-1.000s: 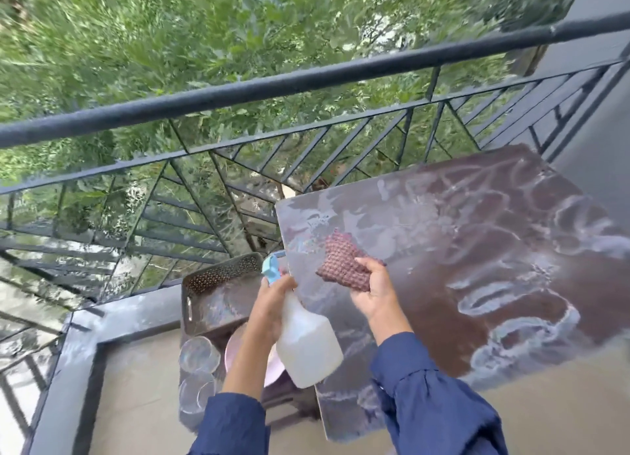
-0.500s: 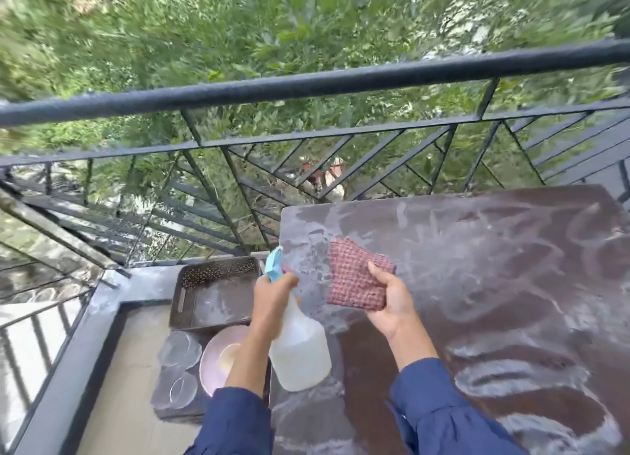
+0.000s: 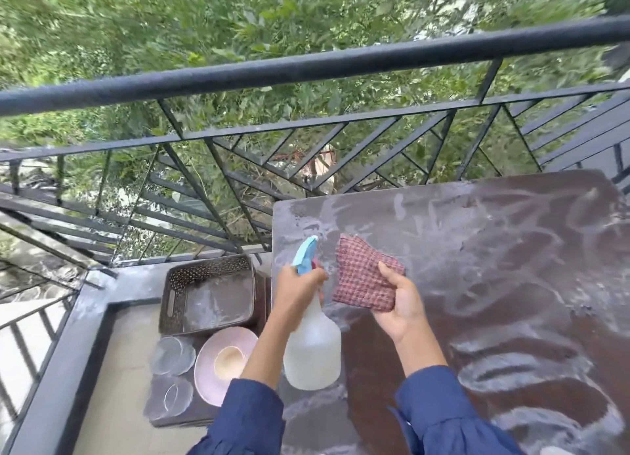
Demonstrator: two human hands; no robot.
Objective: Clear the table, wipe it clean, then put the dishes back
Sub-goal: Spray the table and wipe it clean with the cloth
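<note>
The dark brown table (image 3: 494, 250) is streaked with wet, foamy smears. My left hand (image 3: 296, 287) grips the neck of a translucent spray bottle (image 3: 312, 349) with a light blue nozzle, held over the table's left edge. My right hand (image 3: 397, 304) holds a folded red checked cloth (image 3: 363, 277) just above the wet surface near the far left corner. Left of the table, on a low dark stand, lie a pink plate (image 3: 221, 359) and two clear glass dishes (image 3: 172, 355).
A brown perforated tray (image 3: 208, 292) sits beyond the dishes on the low stand. A black metal railing (image 3: 306, 69) runs close behind the table and along the left, with trees below. The beige balcony floor (image 3: 116, 386) lies at lower left.
The view has swung left and down. My right hand has turned palm-up with the cloth, lifting it off the surface. The spray bottle stays in my left hand.
</note>
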